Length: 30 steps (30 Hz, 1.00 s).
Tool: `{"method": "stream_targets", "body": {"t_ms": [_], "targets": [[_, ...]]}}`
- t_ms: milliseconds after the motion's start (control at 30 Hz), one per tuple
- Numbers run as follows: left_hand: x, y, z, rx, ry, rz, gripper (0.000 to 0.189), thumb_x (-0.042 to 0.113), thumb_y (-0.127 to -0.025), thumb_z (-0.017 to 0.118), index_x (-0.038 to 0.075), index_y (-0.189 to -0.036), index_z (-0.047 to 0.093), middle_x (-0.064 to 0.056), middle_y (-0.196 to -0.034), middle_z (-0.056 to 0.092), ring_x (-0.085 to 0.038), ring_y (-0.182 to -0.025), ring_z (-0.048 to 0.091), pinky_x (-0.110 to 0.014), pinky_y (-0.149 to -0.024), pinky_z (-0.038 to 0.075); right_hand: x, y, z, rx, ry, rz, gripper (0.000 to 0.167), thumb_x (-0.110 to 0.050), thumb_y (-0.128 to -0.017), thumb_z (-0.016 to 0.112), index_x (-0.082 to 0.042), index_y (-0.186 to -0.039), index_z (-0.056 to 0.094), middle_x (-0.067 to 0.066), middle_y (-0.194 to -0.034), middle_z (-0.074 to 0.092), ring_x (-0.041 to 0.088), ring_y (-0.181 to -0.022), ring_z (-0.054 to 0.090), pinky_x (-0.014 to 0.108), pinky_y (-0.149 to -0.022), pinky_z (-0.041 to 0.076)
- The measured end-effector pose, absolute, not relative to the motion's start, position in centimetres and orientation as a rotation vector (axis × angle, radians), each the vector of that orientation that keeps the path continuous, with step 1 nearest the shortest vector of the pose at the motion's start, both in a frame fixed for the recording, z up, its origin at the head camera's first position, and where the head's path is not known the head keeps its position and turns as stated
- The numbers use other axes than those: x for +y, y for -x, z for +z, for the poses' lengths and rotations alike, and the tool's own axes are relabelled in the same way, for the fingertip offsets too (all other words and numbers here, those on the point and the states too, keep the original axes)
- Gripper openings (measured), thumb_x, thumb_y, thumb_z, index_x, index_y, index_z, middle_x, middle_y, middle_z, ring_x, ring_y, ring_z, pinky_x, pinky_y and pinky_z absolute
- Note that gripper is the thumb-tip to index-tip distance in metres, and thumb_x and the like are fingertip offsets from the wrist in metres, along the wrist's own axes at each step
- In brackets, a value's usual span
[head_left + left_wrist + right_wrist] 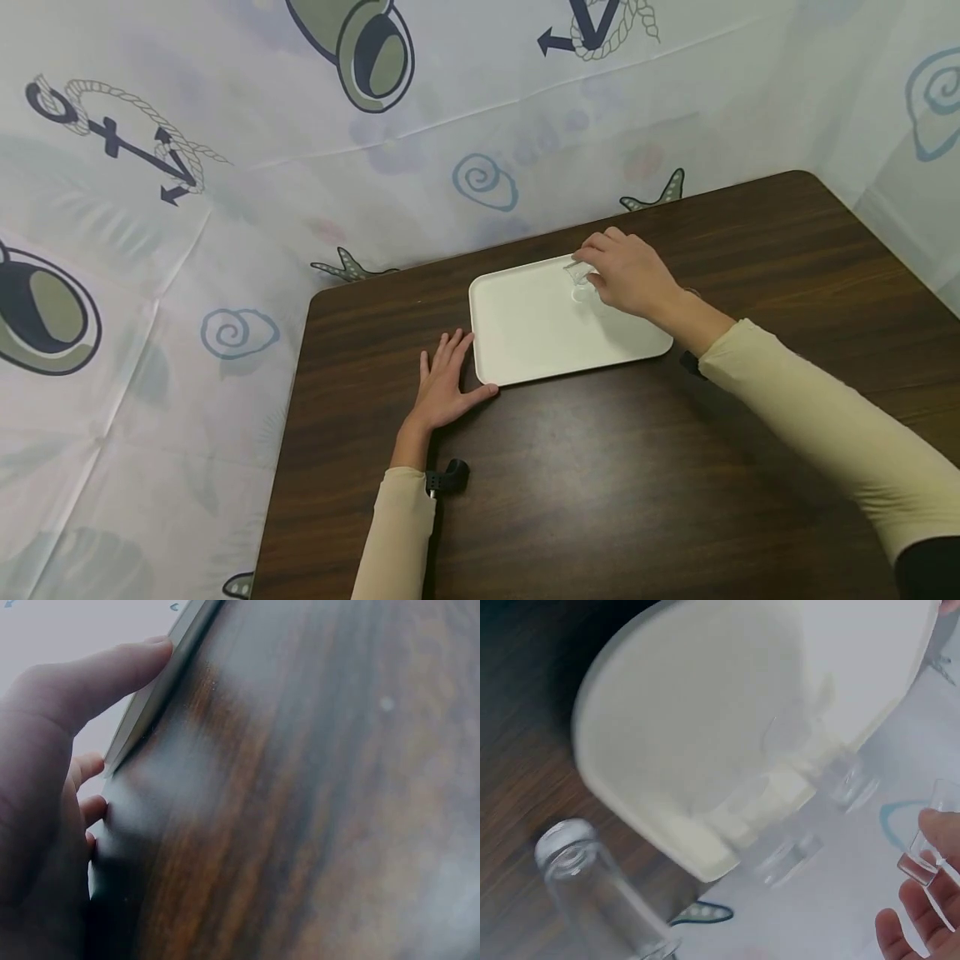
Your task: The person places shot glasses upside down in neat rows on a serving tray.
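Observation:
My right hand (626, 271) pinches a small clear shot glass (577, 272) between thumb and fingers, over the back right of a white tray (525, 321). In the right wrist view that shot glass (919, 868) shows its thick base. Two more clear glasses, one (847, 780) beside the other (784, 859), stand rim down on the tray; the right hand mostly hides them in the head view. At the tray's front left corner, my left hand (442, 392) lies with fingers spread, the thumb along the front edge and fingertips at the left side.
A taller clear glass vessel (604, 900) stands on the dark wooden table (570, 475), off the tray's right end, mostly hidden behind the right arm in the head view. A patterned cloth (420, 192) hangs along the table's back and left edges.

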<state>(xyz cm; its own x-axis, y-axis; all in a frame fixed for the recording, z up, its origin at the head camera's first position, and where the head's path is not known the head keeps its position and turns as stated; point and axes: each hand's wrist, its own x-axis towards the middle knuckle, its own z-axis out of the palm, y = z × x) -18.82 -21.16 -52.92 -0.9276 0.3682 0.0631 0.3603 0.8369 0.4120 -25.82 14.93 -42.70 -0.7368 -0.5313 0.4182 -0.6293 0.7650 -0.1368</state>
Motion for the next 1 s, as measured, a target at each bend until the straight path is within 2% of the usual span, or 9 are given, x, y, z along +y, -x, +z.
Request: {"method": "stream_targets", "body": {"t_ms": [167, 367, 500, 633, 1000], "targets": [[-21.1, 18.7, -52.9, 2.995, -0.59, 0.662, 0.097, 0.067, -0.083, 0.063, 0.021, -0.158, 0.022, -0.008, -0.162, 0.018, -0.031, -0.15, 0.007, -0.065, -0.112, -0.002, 13.4, 25.8, -43.4, -2.549, -1.045, 0.08, 0.027, 0.001, -0.086, 0.07, -0.004, -0.112, 0.066, 0.012, -0.109, 0.059, 0.031, -0.098, 0.052, 0.041, -0.072, 0.044], [-21.0, 18.8, -52.9, 2.996, -0.591, 0.653, 0.098, 0.067, -0.083, 0.064, 0.021, -0.158, 0.022, -0.009, -0.162, 0.018, -0.032, -0.149, 0.008, -0.066, -0.111, -0.001, 12.0, 26.0, -44.5, -2.469, -1.16, -0.132, 0.008, -0.005, -0.09, 0.069, -0.005, -0.092, 0.061, 0.012, -0.095, 0.053, 0.029, -0.087, 0.047, 0.041, -0.07, 0.041], [-21.0, 18.8, -52.8, 2.996, -0.587, 0.651, 0.098, 0.067, -0.082, 0.064, 0.022, -0.158, 0.021, -0.008, -0.163, 0.017, -0.032, -0.149, 0.007, -0.064, -0.112, -0.003, 11.3, 26.3, -45.2, -2.45, -1.174, -0.169, 0.012, -0.004, -0.09, 0.067, -0.006, -0.082, 0.059, 0.011, -0.088, 0.05, 0.027, -0.081, 0.045, 0.039, -0.066, 0.038], [-21.1, 18.8, -52.8, 2.995, -0.581, 0.65, 0.098, 0.067, -0.082, 0.064, 0.022, -0.158, 0.021, -0.008, -0.163, 0.017, -0.032, -0.149, 0.007, -0.065, -0.112, -0.002, 10.7, 26.5, -45.8, -2.46, -1.171, -0.218, 0.014, 0.002, -0.088, 0.068, -0.006, -0.08, 0.059, 0.01, -0.087, 0.048, 0.025, -0.08, 0.043, 0.038, -0.066, 0.037], [-21.0, 18.8, -52.8, 2.997, -0.562, 0.645, 0.098, 0.069, -0.082, 0.062, 0.022, -0.158, 0.022, -0.007, -0.163, 0.018, -0.03, -0.15, 0.007, -0.065, -0.112, -0.001, 9.7, 26.8, -46.7, -2.468, -1.186, -0.353, 0.008, -0.003, -0.085, 0.072, -0.007, -0.081, 0.066, 0.01, -0.092, 0.049, 0.025, -0.086, 0.043, 0.038, -0.069, 0.038]]}}
